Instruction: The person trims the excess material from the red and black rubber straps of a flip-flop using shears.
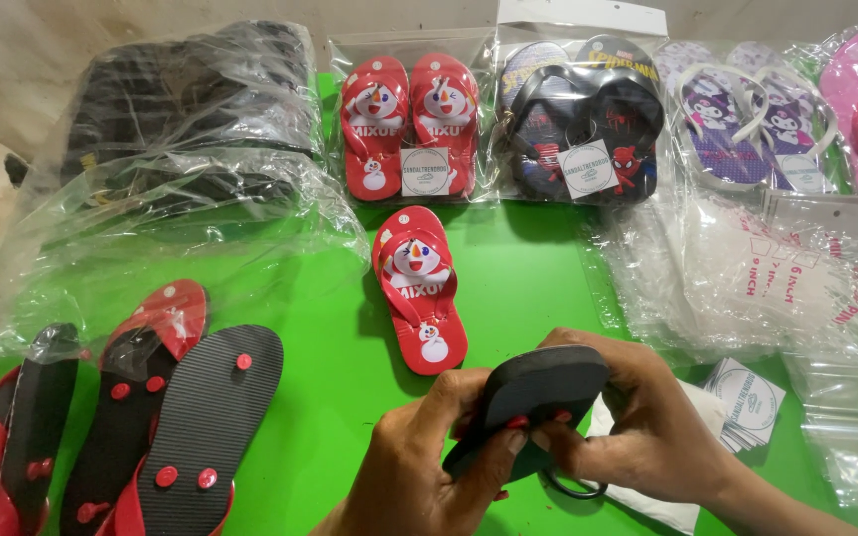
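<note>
Green table covering (528,288) carries bagged pairs of small flip-flops along its far edge and a loose red snowman-print foam sandal (419,290) at its centre. Near the front edge, the left hand (419,467) and right hand (647,417) both clasp a small black-soled foam sandal (538,392) turned sole-up, fingers curled tightly round its edges. Upturned black-soled sandals with red plugs (166,417) lie at left.

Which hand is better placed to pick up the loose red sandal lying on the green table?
Probably the left hand: it is nearer the loose red sandal, which lies just beyond it. The right hand sits farther right. Both currently grip the black-soled sandal.
</note>
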